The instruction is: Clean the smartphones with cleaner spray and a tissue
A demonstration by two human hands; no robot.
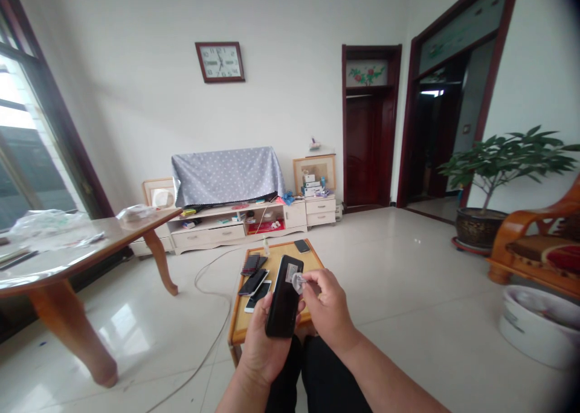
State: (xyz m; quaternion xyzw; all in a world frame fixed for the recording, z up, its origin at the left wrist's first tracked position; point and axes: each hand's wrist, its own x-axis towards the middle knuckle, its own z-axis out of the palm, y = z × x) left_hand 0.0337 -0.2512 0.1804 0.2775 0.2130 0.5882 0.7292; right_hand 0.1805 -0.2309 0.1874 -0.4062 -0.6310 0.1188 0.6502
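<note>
Left hand: and I'm seeing the left hand [267,343] showing bare, wrist included.
Right hand: the right hand [327,307] is showing bare too, its fingers looking rounded.
Forearms: both forearms [385,368] are running bare to my picture's edge.
Legs: here I'm getting trousers [333,380], both legs showing plain black.

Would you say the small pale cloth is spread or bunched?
Bunched: the pale cloth is a crumpled wad pinched in the right hand.

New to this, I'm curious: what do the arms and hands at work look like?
Both are human: the left grip and right grip are plain hands, ungloved, with no ring visible. The forearms show no sleeve, watch, cable or marking.
</note>
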